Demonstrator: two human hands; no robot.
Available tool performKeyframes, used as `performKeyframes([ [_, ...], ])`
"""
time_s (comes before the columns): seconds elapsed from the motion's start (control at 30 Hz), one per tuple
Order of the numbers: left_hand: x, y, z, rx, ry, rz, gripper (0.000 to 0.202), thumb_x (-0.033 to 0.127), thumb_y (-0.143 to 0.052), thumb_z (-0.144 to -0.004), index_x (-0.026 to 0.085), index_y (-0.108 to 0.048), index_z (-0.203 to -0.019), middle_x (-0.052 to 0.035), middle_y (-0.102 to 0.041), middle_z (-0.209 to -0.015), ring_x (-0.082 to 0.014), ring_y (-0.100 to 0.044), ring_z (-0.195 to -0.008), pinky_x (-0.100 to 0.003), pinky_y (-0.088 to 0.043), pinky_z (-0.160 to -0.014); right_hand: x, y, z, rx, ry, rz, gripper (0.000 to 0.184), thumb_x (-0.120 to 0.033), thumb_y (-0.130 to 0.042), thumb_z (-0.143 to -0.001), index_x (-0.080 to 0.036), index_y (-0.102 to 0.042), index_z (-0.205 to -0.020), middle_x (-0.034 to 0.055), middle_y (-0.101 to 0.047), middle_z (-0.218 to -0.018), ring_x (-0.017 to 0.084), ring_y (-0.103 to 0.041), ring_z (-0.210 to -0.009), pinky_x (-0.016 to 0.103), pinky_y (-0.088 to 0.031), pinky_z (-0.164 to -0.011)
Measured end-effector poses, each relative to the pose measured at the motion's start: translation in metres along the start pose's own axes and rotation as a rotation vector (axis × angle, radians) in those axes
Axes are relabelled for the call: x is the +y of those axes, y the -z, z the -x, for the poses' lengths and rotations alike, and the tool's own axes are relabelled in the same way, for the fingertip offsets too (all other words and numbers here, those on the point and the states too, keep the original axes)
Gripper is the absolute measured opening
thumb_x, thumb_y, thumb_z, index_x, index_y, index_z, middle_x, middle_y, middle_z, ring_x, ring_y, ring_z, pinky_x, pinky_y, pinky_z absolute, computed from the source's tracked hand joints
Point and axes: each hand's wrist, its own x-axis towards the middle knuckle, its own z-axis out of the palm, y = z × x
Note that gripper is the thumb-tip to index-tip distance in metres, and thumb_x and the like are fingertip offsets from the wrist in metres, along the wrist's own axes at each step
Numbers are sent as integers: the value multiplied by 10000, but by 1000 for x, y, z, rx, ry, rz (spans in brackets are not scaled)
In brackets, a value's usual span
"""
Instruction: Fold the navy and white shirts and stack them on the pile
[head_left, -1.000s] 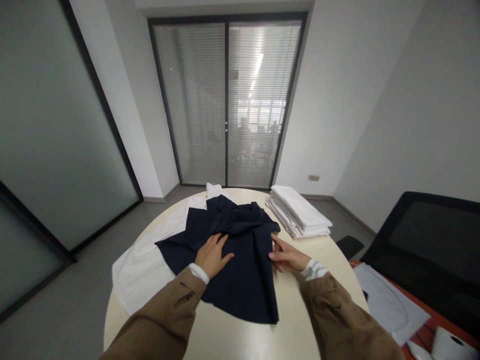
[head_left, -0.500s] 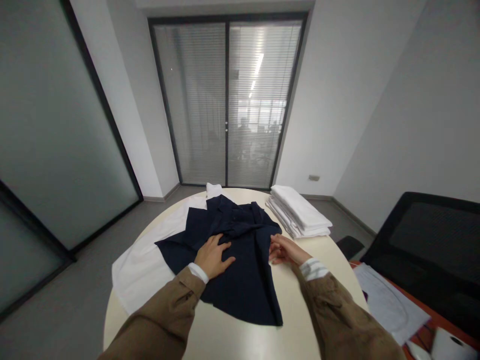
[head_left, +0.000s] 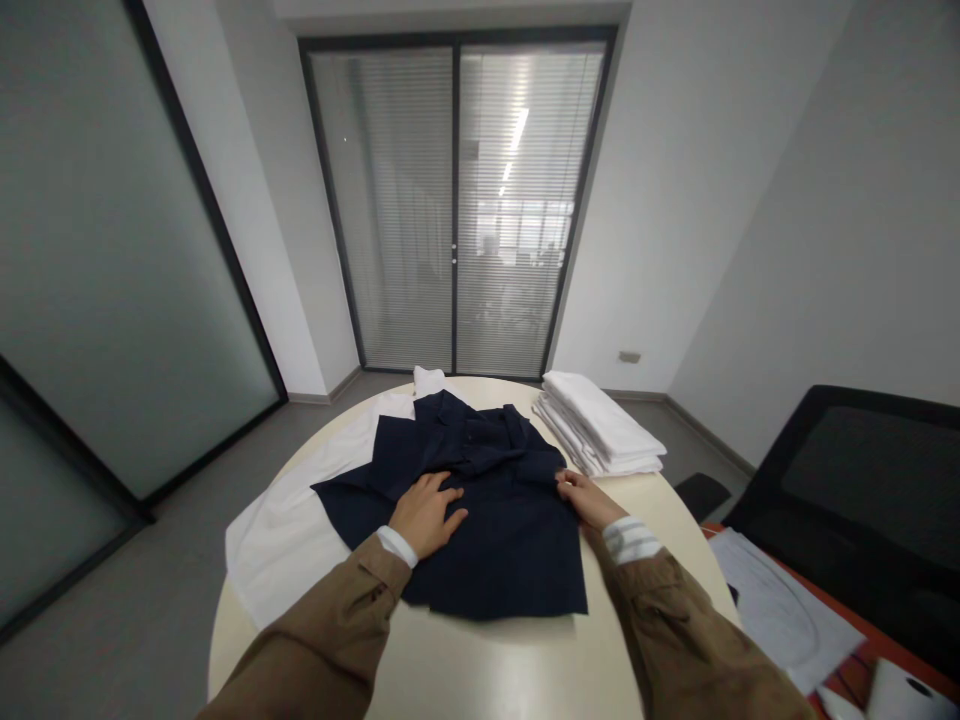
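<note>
We have a dark navy cloth garment (head_left: 480,540) lying bunched over a white cloth garment (head_left: 289,550) on a round cream table (head_left: 480,665), between our hands. Left hand (head_left: 426,515) open, palm flat on the navy. Right hand (head_left: 591,500) curled at the navy's right edge; we cannot tell if it's pinching. Stack of folded white cloth (head_left: 596,425) sits just ahead of the right hand.

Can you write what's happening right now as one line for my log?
left hand: flat on navy shirt | right hand: at shirt's edge | underneath: white garment | beside: folded white stack
</note>
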Motion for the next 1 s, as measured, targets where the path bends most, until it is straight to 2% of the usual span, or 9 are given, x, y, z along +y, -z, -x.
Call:
performKeyframes([
  [0.1,-1,0,-1,3,13,1,334,311,-512,-934,240,-683,-1211,-61,-583,-1354,-248,-518,-1246,-366,-454,-1040,1,6,-1,79,-53,263,53,-246,-445,-819,-209,-481,-803,-39,-533,-589,130,-530,-538,235,-397,-531],
  [0.33,-12,5,-4,80,50,-75,497,38,-428,-863,175,-580,-1316,-60,-580,-1368,-214,-562,-1171,-322,-475,-998,9,29,-4,192,-76,503,59,-197,-587,-752,-188,-532,-729,20,-607,-679,186,-614,-749,261,-395,-662],
  [0.5,-23,16,-6,237,98,-180,641,48,-524,-797,161,-454,-1424,-92,-436,-1507,-286,-462,-1271,-415,-432,-1031,12,47,2,261,-101,759,122,-266,-633,-764,-180,-594,-841,79,-683,-850,224,-654,-864,266,-399,-668],
  [0.63,-28,19,-6,290,160,-203,780,95,-634,-752,197,-370,-1479,-96,-369,-1544,-305,-447,-1267,-430,-415,-1043,-16,49,24,356,-110,890,221,-351,-702,-752,-187,-597,-855,100,-686,-885,249,-658,-863,276,-392,-647],
  [0.7,-29,18,-6,283,175,-200,824,125,-685,-733,208,-358,-1485,-117,-373,-1529,-310,-445,-1271,-433,-416,-1041,-39,32,42,329,22,896,195,-359,-687,-783,-190,-595,-818,80,-676,-823,226,-651,-811,269,-390,-641],
  [0.8,-31,17,-6,265,182,-187,806,130,-693,-737,209,-377,-1474,-126,-394,-1506,-307,-447,-1278,-419,-423,-1037,-71,-20,74,75,367,734,146,-349,-635,-847,-213,-614,-897,21,-667,-785,172,-624,-739,255,-417,-659],
  [0.83,-31,17,-6,259,182,-178,794,126,-678,-749,205,-373,-1477,-122,-397,-1507,-300,-456,-1269,-411,-429,-1031,-78,-40,84,-15,489,696,157,-365,-620,-866,-224,-629,-935,20,-677,-840,171,-624,-777,259,-436,-694],
  [0.9,-33,17,-6,247,179,-154,766,119,-635,-778,194,-357,-1488,-108,-398,-1519,-286,-472,-1252,-401,-434,-1028,-85,-79,100,-131,713,685,222,-390,-611,-884,-248,-656,-1049,41,-675,-1050,205,-601,-985,304,-452,-851],
  [1.0,-34,17,-7,236,176,-116,723,115,-580,-804,179,-357,-1489,-91,-393,-1537,-277,-466,-1260,-404,-414,-1050,-80,-114,111,-251,835,736,437,-422,-594,-897,-289,-578,-1313,68,-574,-1336,264,-507,-1181,388,-427,-970],
])
